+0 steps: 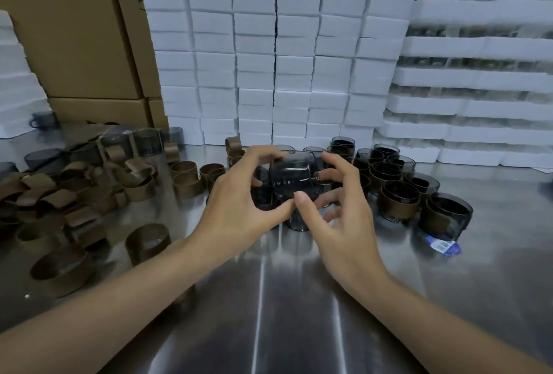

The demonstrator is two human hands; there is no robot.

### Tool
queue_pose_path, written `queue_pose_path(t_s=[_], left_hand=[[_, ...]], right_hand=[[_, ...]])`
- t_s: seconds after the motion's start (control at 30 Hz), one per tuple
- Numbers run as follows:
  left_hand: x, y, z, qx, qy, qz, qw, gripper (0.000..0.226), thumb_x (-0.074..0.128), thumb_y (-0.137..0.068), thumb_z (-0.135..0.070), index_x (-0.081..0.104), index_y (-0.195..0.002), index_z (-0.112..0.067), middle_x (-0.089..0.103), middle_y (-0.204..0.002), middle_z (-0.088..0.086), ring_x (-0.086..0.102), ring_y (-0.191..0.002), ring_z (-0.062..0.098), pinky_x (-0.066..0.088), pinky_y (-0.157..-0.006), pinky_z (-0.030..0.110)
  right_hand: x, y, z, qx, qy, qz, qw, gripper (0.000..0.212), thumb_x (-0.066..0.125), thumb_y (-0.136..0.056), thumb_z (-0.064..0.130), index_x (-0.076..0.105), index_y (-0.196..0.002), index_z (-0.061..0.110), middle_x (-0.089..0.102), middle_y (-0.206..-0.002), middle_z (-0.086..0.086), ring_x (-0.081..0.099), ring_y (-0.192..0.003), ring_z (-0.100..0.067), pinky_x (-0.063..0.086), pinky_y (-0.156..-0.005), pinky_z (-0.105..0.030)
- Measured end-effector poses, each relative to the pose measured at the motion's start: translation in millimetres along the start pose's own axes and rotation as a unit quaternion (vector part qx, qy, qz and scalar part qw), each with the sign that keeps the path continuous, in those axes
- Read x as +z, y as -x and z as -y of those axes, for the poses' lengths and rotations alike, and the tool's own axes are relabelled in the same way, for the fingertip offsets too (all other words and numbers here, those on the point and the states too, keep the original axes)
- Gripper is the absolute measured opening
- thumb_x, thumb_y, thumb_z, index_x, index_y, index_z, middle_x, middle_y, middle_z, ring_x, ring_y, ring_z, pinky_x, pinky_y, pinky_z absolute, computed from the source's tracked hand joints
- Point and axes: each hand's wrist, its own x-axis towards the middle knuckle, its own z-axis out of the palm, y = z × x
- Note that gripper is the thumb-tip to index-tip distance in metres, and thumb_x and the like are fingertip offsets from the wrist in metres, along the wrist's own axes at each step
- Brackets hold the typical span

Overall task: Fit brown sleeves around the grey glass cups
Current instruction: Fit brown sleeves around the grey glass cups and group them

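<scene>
Closest to you, the steel counter (pixel 269 314) shows bare between your two forearms, which reach in from the bottom corners. Your left hand (pixel 239 197) and right hand (pixel 338 212) meet just past it, and both grip one grey cup (pixel 291 174) held up off the counter. The left thumb and fingers curl round its left side. The right thumb presses its near face and the right fingers wrap behind its right side. The cup carries no sleeve and lies tilted; motion blur hides which way its mouth faces.

Left of your hands, loose brown sleeves (pixel 146 242) stand as open rings on the counter, and farther left more lie heaped in a pile. Right of your hands, sleeved cups (pixel 398 200) stand upright and close together, with a small blue wrapper (pixel 443 246) lying just in front of the nearest one.

Farther back on the left, a few bare cups (pixel 146 140) stand behind the sleeve pile. Behind everything, white foam boxes (pixel 269 59) are stacked in tall columns, brown cartons (pixel 83 29) rise at the left, and foam trays (pixel 472 74) holding glassware are layered at the right.
</scene>
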Motion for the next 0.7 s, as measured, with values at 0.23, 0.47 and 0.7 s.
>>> queue_pose_path(t_s=[0.23,0.47,0.7], left_hand=[[-1,-3,0,0.057,-0.045,-0.033,0.997,0.076,0.097,-0.08,-0.022,0.061,-0.147,-0.026,0.059,-0.132,-0.007,0.06,-0.128,0.009,0.048,-0.101,0.016],[0,-2,1,0.08,-0.034,-0.045,0.995,0.077,0.097,-0.078,-0.029,0.058,-0.144,-0.028,0.064,-0.133,-0.017,0.062,-0.129,0.016,0.056,-0.096,0.032],[-3,1,-3,0.082,-0.041,-0.042,0.995,0.074,0.097,-0.08,-0.025,0.061,-0.146,-0.026,0.063,-0.135,-0.02,0.062,-0.127,0.015,0.049,-0.094,0.02]], right_hand=[[0,-2,-11,0.028,-0.004,0.01,1.0,0.062,0.072,-0.101,0.029,0.044,-0.146,0.061,0.063,-0.123,0.022,0.07,-0.073,-0.018,0.054,-0.065,-0.022],[3,-3,-18,0.016,0.025,0.034,0.999,0.062,0.075,-0.099,0.024,0.049,-0.143,0.059,0.069,-0.118,0.018,0.071,-0.071,-0.017,0.057,-0.066,-0.038],[3,-1,-15,0.027,0.038,0.037,0.998,0.062,0.073,-0.1,0.024,0.046,-0.149,0.051,0.071,-0.117,0.02,0.069,-0.068,-0.016,0.055,-0.066,-0.032]])
